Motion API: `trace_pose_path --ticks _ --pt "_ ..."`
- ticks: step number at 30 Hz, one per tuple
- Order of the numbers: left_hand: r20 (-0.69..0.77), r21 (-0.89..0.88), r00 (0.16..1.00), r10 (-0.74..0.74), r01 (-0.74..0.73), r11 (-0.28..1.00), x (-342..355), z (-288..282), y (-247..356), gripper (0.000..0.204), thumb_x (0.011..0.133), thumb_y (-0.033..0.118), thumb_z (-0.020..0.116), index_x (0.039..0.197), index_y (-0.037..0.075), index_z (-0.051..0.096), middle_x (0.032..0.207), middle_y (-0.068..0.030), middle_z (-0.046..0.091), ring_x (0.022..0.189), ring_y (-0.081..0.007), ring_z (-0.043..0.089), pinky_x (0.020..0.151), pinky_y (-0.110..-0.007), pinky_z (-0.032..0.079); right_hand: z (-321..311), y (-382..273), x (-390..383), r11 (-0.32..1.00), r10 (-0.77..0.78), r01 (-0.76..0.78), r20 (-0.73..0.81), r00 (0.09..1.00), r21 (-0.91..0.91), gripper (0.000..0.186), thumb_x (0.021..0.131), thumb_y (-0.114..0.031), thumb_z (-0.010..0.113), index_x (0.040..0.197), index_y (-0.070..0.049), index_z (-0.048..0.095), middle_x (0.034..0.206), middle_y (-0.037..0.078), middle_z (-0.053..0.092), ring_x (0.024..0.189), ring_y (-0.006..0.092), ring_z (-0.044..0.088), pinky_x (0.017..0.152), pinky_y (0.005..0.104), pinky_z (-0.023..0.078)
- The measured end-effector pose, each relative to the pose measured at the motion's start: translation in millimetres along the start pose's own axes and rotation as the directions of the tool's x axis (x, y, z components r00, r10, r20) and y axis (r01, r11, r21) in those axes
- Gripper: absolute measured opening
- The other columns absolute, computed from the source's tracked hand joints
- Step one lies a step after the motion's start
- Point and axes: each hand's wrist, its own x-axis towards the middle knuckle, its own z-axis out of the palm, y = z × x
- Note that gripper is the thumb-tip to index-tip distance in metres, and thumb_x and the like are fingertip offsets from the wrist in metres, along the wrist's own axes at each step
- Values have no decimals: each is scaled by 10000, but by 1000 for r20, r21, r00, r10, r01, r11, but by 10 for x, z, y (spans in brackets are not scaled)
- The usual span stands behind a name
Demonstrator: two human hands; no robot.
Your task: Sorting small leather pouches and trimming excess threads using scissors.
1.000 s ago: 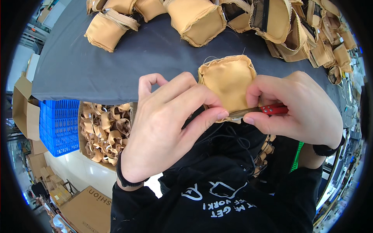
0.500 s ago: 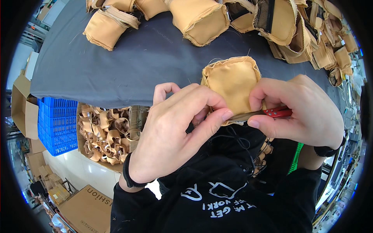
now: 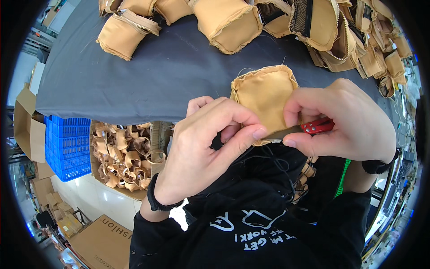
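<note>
A tan fabric pouch (image 3: 264, 94) with raw, frayed seam edges stands at the front edge of the dark table, its flat square face turned up. My left hand (image 3: 201, 143) pinches its near left edge between thumb and fingers. On the pouch's right side, my right hand (image 3: 347, 121) is closed around a small red-handled tool (image 3: 318, 126) with silver rivets. A greyish, blade-like part reaches from the tool toward my left thumb along the pouch's near edge. Its tip is hard to make out, and my fingers hide part of the near seam.
Several similar tan pouches (image 3: 226, 27) with zips lie along the table's far side, piled thickly at the far right (image 3: 331, 36). The table (image 3: 116, 85) has a dark cloth cover. Beyond its left edge stand blue crates (image 3: 67, 148) and a carton of tan pieces (image 3: 123, 157).
My right hand has shifted slightly up and to the left with the red-handled tool, and less of the blade-like part shows. My left hand keeps its pinch on the pouch.
</note>
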Motion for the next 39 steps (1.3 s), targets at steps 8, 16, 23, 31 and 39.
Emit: trace_pose_path --ticks 8,16,23,31,39 --pt "-3 506 968 252 -216 835 -80 -107 65 279 612 271 767 814 101 677 631 47 463 603 -127 435 739 -331 328 101 21 -72 975 170 -150 -108 980 166 289 699 -160 711 847 -46 490 521 -9 458 441 62 381 433 214 263" --pt "4 610 906 423 -337 717 -124 34 95 227 562 135 797 747 163 669 580 57 416 547 -125 431 626 -320 294 494 82 -32 674 374 -100 -222 901 732 314 736 -35 685 910 -80 428 682 -62 466 607 -14 394 512 152 264" --pt "-15 210 968 251 -242 947 -312 -130 17 252 499 194 827 677 139 657 602 54 425 563 -118 412 605 -297 295 727 32 -53 550 436 8 -295 850 835 284 768 -59 661 913 -74 418 654 -30 511 583 3 401 516 162 293" --pt "-157 402 974 162 -86 911 -309 -150 94 303 569 264 785 804 94 699 670 17 431 615 -148 403 600 -264 308 749 17 -56 478 461 15 -266 847 878 287 760 -33 658 912 -72 418 680 -30 510 596 5 408 520 166 297" --pt "-4 702 954 298 -210 681 -376 112 222 304 536 162 810 816 133 696 597 45 404 561 -133 398 622 -306 303 884 -18 -62 562 456 74 -383 803 824 298 738 -13 666 913 -68 430 649 -49 472 578 -1 377 521 162 292"
